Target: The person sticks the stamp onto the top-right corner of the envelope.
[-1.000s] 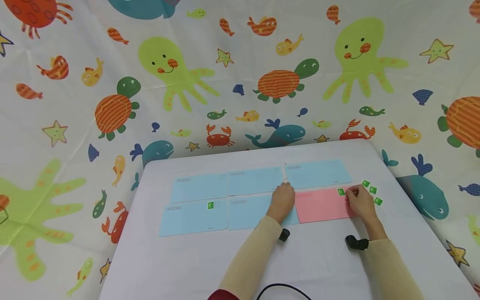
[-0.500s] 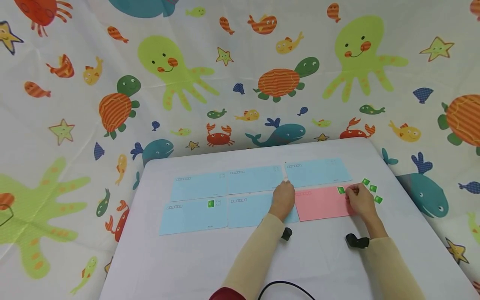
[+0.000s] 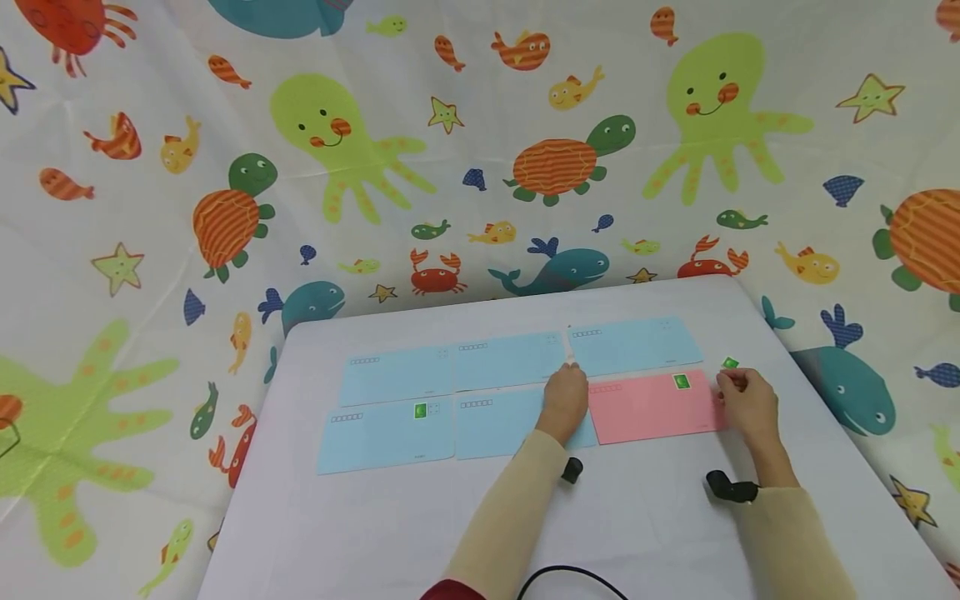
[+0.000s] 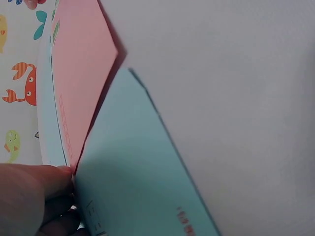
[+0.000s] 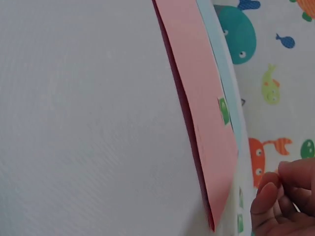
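The pink envelope (image 3: 648,408) lies at the right of the front row, a green stamp (image 3: 681,381) on its upper right corner. My left hand (image 3: 564,404) pinches its upper left corner, above a blue envelope (image 3: 491,425); in the left wrist view the thumb (image 4: 47,181) meets that corner. Just past the pink envelope's right end is my right hand (image 3: 750,408), fingers loosely curled and tips close together. Nothing shows between them in the right wrist view. A loose green stamp (image 3: 730,363) lies beyond these fingertips; the hand hides others in the head view.
Blue envelopes form a back row, including one behind the pink envelope (image 3: 633,346). At front left, another blue envelope (image 3: 386,437) bears a green stamp (image 3: 421,411). A black cable (image 3: 566,569) crosses the white table (image 3: 637,533) near its front.
My right hand has moved rightward off the pink envelope's right end, toward the loose stamps, and now covers some of them. My left hand and the envelopes keep their places.
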A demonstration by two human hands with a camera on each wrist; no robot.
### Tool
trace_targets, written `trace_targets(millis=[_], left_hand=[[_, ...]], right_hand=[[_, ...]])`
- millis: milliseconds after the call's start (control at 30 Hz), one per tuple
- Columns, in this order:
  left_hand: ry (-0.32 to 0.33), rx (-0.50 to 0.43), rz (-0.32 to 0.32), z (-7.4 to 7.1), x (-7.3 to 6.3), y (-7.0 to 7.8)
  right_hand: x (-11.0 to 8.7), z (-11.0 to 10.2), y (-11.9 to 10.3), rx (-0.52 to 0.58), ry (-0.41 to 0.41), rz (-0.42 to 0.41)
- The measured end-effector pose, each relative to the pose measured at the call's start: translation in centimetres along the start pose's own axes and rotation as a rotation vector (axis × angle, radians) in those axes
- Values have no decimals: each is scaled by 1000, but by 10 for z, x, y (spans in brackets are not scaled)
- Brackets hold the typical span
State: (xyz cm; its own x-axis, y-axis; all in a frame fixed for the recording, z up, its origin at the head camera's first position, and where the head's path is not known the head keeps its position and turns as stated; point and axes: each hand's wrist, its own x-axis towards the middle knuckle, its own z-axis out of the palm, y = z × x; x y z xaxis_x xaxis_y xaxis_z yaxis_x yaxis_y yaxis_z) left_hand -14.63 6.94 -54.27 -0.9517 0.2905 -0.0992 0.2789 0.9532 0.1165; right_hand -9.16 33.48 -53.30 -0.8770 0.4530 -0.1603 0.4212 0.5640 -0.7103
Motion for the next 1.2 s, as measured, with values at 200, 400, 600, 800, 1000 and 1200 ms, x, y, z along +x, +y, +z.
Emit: trace_targets(millis=[200,400,600,800,1000,1200], left_hand=[[6,9,0,1,1,-1],[22,11,-3,-2,-1,-2],[56,-6,-16,-3,-2,-5],[67,-42,-19,0,-1,-4],[69,-60,-19,0,0,-3],[72,-71,-16,0,-1,-2]], right_hand=[[7,-19,14,5,64,64],[12,-29,24,13,58,160],[16,-32,31,21,44,198],[18,-35,39,5,34,227],[17,-37,41,-35,16,216],[16,-40,43,-69,-39,211]])
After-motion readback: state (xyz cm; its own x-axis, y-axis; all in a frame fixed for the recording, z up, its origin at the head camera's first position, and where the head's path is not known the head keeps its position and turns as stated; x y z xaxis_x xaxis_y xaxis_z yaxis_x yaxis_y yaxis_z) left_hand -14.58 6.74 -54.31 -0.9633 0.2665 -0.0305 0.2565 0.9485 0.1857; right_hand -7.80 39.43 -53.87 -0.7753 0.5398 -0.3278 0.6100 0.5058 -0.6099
